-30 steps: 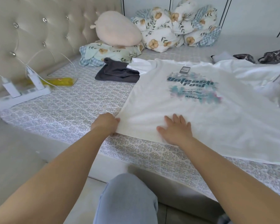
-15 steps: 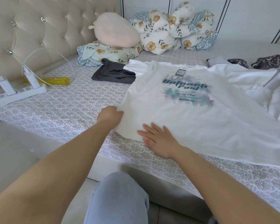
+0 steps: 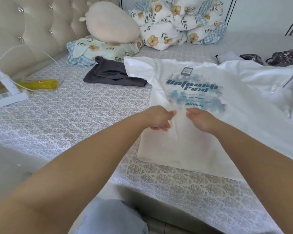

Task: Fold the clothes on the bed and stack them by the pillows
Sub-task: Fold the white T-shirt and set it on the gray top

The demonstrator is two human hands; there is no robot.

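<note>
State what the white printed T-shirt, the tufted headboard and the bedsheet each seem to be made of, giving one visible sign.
White printed T-shirt: thin matte knit, probably cotton; it creases softly and the print shows through.
Beige tufted headboard: padded leather-like upholstery, slightly glossy, dimpled by shiny studs.
Grey patterned bedsheet: woven or quilted fabric, matte, with a repeating floral pattern; the fibre cannot be told.

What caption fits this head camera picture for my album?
Both hands, left hand and right hand, pinch the white printed T-shirt on the bed.

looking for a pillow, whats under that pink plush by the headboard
The pink plush rests on a floral pillow, whose front and left show. The pillow's middle under the plush is covered.
</note>
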